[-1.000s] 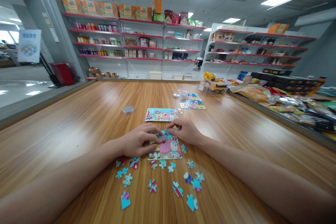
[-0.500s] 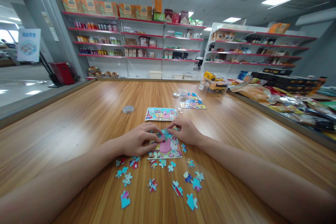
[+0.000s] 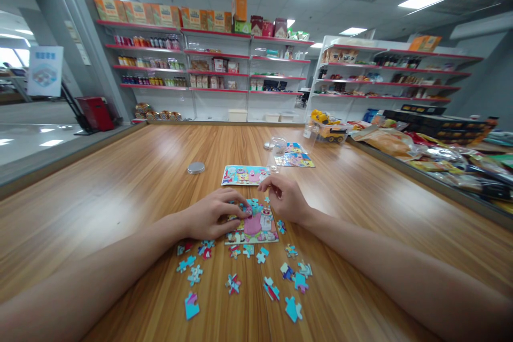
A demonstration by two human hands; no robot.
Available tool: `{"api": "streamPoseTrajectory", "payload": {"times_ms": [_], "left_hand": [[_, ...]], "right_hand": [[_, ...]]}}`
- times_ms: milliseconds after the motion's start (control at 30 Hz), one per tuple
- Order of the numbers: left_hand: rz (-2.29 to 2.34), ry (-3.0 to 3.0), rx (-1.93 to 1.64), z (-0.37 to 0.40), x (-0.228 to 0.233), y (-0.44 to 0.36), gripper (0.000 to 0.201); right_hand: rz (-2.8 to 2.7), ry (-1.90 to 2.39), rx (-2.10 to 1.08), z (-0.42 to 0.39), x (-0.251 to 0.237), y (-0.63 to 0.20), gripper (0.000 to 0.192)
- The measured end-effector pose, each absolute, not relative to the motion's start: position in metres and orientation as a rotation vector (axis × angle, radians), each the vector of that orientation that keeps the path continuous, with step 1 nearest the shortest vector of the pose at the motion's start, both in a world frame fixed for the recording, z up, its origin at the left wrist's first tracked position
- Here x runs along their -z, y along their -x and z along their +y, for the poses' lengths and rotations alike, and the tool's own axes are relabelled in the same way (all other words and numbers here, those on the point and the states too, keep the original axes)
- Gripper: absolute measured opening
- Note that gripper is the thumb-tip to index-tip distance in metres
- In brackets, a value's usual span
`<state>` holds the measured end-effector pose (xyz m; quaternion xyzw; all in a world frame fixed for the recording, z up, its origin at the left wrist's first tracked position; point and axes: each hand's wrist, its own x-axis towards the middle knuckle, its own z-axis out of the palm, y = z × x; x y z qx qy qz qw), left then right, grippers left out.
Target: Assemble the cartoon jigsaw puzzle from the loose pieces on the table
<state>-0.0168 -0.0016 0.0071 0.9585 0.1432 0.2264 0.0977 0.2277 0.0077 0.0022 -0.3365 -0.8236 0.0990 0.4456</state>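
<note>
A partly assembled jigsaw puzzle with a pink cartoon figure lies on the wooden table. My left hand rests across its left side, fingertips and thumb touching the pieces, with a gap between them. Just beyond the upper right corner is my right hand, its fingers bent and apart, with nothing visible between them. A small light-blue piece shows beside that thumb, by the puzzle's top edge. Several loose puzzle pieces are scattered nearer to me. Behind the puzzle lies a picture card of cartoon figures.
A round metal lid sits left of the card. To the right are a clear jar, another puzzle picture and a clear bin with yellow toy trucks. Packaged goods line the right side; stocked shelves stand behind.
My right hand has drawn back slightly to the right, its fingers parting from the puzzle's top edge and uncovering blue pieces there. My left hand has stayed in place.
</note>
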Motion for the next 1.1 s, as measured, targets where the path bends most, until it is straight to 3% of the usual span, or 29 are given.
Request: {"api": "streamPoseTrajectory", "payload": {"times_ms": [500, 667, 1100], "left_hand": [[0.424, -2.831, -0.682, -0.0018, -0.0066, 0.0175, 0.023], [0.411, -2.832, -0.695, -0.0010, -0.0062, 0.0167, 0.024], [0.420, -2.836, -0.692, -0.0012, -0.0057, 0.0167, 0.023]], "right_hand": [[-2.308, 0.842, -0.365, 0.0048, -0.0043, -0.2288, 0.034], [-2.232, 0.807, -0.232, 0.0029, -0.0036, -0.2265, 0.034], [-2.153, 0.843, -0.398, 0.0087, 0.0032, -0.2264, 0.044]]}}
